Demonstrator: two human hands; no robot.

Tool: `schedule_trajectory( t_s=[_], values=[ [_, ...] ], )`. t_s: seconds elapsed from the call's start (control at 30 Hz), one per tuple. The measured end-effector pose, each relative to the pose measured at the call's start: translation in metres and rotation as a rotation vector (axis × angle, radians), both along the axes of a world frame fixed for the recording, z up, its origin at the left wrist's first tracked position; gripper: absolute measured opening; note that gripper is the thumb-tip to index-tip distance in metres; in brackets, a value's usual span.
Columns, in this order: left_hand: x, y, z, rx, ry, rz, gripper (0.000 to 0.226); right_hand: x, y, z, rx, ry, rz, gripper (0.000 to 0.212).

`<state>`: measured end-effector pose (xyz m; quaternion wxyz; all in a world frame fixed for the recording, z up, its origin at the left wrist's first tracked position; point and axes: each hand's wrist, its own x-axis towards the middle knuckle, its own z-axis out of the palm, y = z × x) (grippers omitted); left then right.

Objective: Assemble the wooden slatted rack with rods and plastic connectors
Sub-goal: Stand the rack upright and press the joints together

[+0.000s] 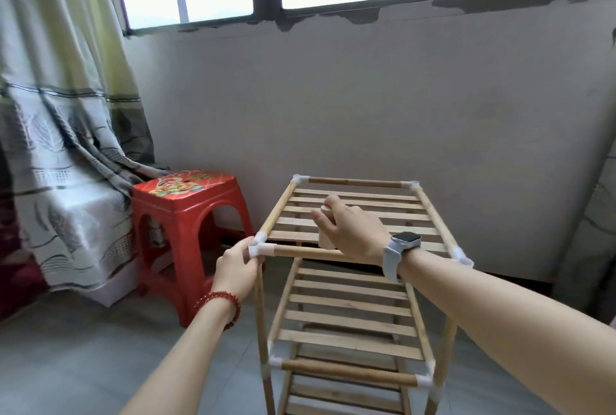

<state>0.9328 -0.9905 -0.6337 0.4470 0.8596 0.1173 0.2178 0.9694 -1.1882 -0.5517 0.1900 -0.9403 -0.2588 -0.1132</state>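
Clearly the build is near its end: the rack (pixel 353 281) stands upright on the floor, with three slatted tiers in view, rods and white plastic connectors already joined at the corners. The top shelf (pixel 350 214) is the landmark for everything else. At its near-left corner, the left hand (pixel 236 268) has its grip curled round the corner connector (pixel 261 249), steadying the frame. Above the middle of that shelf, the right hand (pixel 353 231) holds a small pale wooden block (pixel 328 226), fingers wrapped round it; whether the block touches the slats cannot be told.

My reading is that this is the seating step, with the block serving as a mallet to drive joints home. The next move probably calls for a firm tap on a corner of the top shelf while the left hand braces the frame, keeping the fingers out from under the blow. To the left of the shelf stands a red plastic stool (pixel 186 231), with a curtain (pixel 60 147) beyond it.
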Motion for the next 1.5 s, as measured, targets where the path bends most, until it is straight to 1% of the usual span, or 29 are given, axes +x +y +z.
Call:
schedule_trajectory(
  t_s=[0.1,0.17,0.23,0.3,0.33,0.37,0.43,0.47,0.53,0.57,0.63,0.67,0.7,0.8,0.83,0.87,0.93,1.0,1.03,1.07,1.13,1.17,1.2,1.27,1.33,1.37,1.43,1.47,1.5],
  values=[
    [-0.015,-0.001,-0.015,-0.091,-0.039,-0.118,0.017,-0.003,0.016,0.010,-0.036,0.092,0.074,0.035],
    [-0.024,-0.004,-0.021,-0.108,-0.055,-0.190,0.010,-0.005,0.027,0.026,-0.012,-0.019,0.101,0.036],
    [-0.031,-0.007,-0.025,-0.136,-0.074,-0.227,0.012,-0.011,0.043,0.044,0.189,-0.141,0.095,0.033],
    [-0.034,-0.011,-0.027,-0.167,-0.089,-0.234,0.014,-0.017,0.053,0.047,0.514,-0.284,0.111,0.028],
    [-0.035,-0.010,-0.027,-0.165,-0.087,-0.231,0.015,-0.021,0.058,0.037,0.529,-0.331,0.103,0.026],
    [-0.037,-0.009,-0.027,-0.164,-0.084,-0.232,0.016,-0.028,0.064,0.021,0.370,-0.329,0.087,0.023],
    [-0.038,-0.007,-0.027,-0.166,-0.078,-0.248,0.020,-0.040,0.072,-0.016,-0.063,-0.236,0.109,0.021],
    [-0.040,-0.007,-0.027,-0.156,-0.072,-0.257,0.021,-0.039,0.073,-0.022,-0.165,-0.234,0.142,0.023],
    [-0.044,-0.007,-0.027,-0.155,-0.065,-0.259,0.020,-0.026,0.078,0.009,-0.135,-0.305,0.183,0.026],
    [-0.044,-0.007,-0.028,-0.155,-0.054,-0.257,0.017,-0.021,0.080,0.028,-0.031,-0.323,0.162,0.028],
    [-0.043,-0.007,-0.030,-0.177,-0.048,-0.256,0.010,-0.018,0.082,0.052,0.356,-0.408,0.115,0.032],
    [-0.042,-0.007,-0.029,-0.190,-0.050,-0.257,0.009,-0.021,0.081,0.051,0.494,-0.455,0.095,0.033],
    [-0.041,-0.008,-0.029,-0.192,-0.053,-0.256,0.010,-0.027,0.082,0.037,0.456,-0.470,0.077,0.033],
    [-0.038,-0.006,-0.029,-0.154,-0.056,-0.255,0.016,-0.050,0.076,-0.022,-0.139,-0.279,0.164,0.029],
    [-0.039,-0.006,-0.028,-0.145,-0.058,-0.256,0.017,-0.045,0.072,-0.024,-0.223,-0.276,0.189,0.029],
    [-0.041,-0.006,-0.028,-0.148,-0.061,-0.252,0.017,-0.037,0.072,-0.011,-0.229,-0.320,0.216,0.029],
    [-0.042,-0.007,-0.029,-0.143,-0.055,-0.241,0.014,-0.021,0.075,0.029,-0.061,-0.352,0.174,0.031],
    [-0.043,-0.010,-0.028,-0.156,-0.047,-0.227,0.008,-0.015,0.076,0.055,0.304,-0.351,0.113,0.029],
    [-0.044,-0.013,-0.026,-0.162,-0.044,-0.220,0.008,-0.015,0.077,0.052,0.451,-0.355,0.093,0.028],
    [-0.044,-0.014,-0.025,-0.160,-0.049,-0.210,0.011,-0.019,0.079,0.040,0.447,-0.349,0.090,0.028],
    [-0.044,-0.013,-0.027,-0.133,-0.054,-0.186,0.018,-0.033,0.082,-0.001,0.039,-0.275,0.172,0.030],
    [-0.045,-0.012,-0.029,-0.136,-0.050,-0.192,0.018,-0.036,0.079,-0.017,-0.112,-0.223,0.194,0.030],
    [-0.045,-0.011,-0.029,-0.147,-0.043,-0.206,0.014,-0.033,0.075,-0.022,-0.153,-0.217,0.198,0.031],
    [-0.048,-0.008,-0.028,-0.171,-0.026,-0.223,0.009,-0.024,0.064,-0.009,-0.071,-0.265,0.173,0.031],
    [-0.045,-0.014,-0.025,-0.131,-0.020,-0.175,0.010,-0.018,0.040,0.008,0.045,-0.237,0.134,0.031],
    [-0.042,-0.017,-0.024,-0.073,-0.030,-0.101,0.020,-0.017,0.029,0.012,0.102,-0.203,0.120,0.031],
    [-0.037,-0.039,-0.020,0.114,-0.073,0.081,0.050,-0.019,-0.005,0.008,0.097,-0.167,0.048,0.031],
    [-0.036,-0.054,-0.017,0.239,-0.128,0.137,0.061,-0.020,-0.025,0.005,0.092,-0.150,0.001,0.031],
    [-0.037,-0.065,-0.014,0.372,-0.200,0.154,0.064,-0.020,-0.041,0.005,0.096,-0.134,-0.034,0.031]
  ],
)
